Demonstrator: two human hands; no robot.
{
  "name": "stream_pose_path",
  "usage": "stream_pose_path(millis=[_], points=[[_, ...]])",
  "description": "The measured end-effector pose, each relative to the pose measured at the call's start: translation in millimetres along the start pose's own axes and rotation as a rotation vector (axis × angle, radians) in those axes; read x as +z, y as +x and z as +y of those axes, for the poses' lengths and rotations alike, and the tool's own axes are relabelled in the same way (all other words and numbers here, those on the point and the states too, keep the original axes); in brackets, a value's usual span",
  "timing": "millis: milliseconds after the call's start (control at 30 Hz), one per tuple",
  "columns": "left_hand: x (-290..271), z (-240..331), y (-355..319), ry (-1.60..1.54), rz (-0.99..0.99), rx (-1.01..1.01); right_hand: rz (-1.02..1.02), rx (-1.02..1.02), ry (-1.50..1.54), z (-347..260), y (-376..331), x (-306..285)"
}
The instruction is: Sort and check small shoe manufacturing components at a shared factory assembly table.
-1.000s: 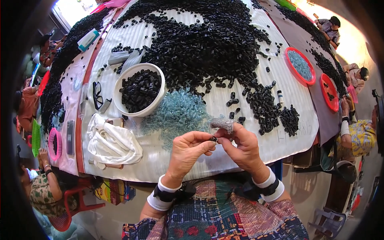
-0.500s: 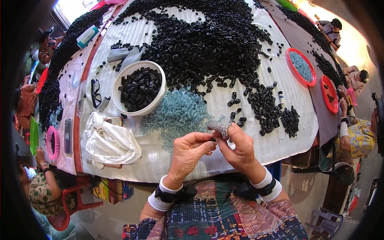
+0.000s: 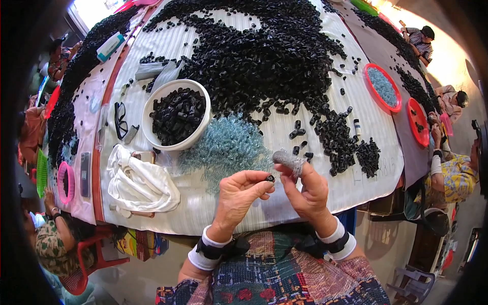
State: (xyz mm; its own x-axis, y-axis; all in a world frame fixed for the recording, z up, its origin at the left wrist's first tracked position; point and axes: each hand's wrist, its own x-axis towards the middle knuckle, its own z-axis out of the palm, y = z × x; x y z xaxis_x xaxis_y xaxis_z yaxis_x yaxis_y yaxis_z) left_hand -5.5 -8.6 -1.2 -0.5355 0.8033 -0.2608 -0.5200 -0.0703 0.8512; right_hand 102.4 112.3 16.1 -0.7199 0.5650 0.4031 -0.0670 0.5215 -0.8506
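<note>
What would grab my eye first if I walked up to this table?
Probably the huge heap of small black pieces, spread over the table's middle and far side. Nearer, left of centre, a white bowl full of black pieces stands beside a glinting pale-blue pile. In front, the person's left grip pinches one small black piece.

Two bare forearms (image 3: 189, 273) rise from the lower edge, a white band (image 3: 203, 260) and black strap (image 3: 209, 249) around each wrist (image 3: 219, 232). The left hand (image 3: 239, 195) angles inward, thumb and forefinger tips pinched. Near it but not touching, the right hand (image 3: 307, 190) holds its grey-wrapped forefinger (image 3: 291, 160) above the thumb (image 3: 291, 186), apart from it.
</note>
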Motion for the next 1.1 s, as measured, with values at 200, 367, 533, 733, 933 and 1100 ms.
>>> stream_pose_path(millis=[200,367,533,733,933,1100], points=[[-7.9,-5.4,-1.3,-0.034,0.003,-0.020,-0.072,-0.324,-0.139,4.0,-2.8,6.8],[-7.9,-2.8,-0.4,-0.085,0.019,-0.043,-0.013,-0.094,-0.218,16.7,6.2,-12.0],[-15.9,-6.1,2.5,-0.130,-0.057,-0.061,0.131,0.071,-0.301,48.0,49.5,-41.2],[-20.7,0.4,3.8,-0.148,-0.066,-0.074,-0.101,-0.138,-0.526,76.5,96.0,-29.0],[-25.1,5.8,4.5,-0.132,-0.018,-0.068,-0.226,-0.191,-0.771,99.4,113.9,-0.3],[-27.6,3.1,3.4,-0.141,-0.028,-0.070,-0.312,-0.163,-0.763,90.0,90.4,-12.4]])
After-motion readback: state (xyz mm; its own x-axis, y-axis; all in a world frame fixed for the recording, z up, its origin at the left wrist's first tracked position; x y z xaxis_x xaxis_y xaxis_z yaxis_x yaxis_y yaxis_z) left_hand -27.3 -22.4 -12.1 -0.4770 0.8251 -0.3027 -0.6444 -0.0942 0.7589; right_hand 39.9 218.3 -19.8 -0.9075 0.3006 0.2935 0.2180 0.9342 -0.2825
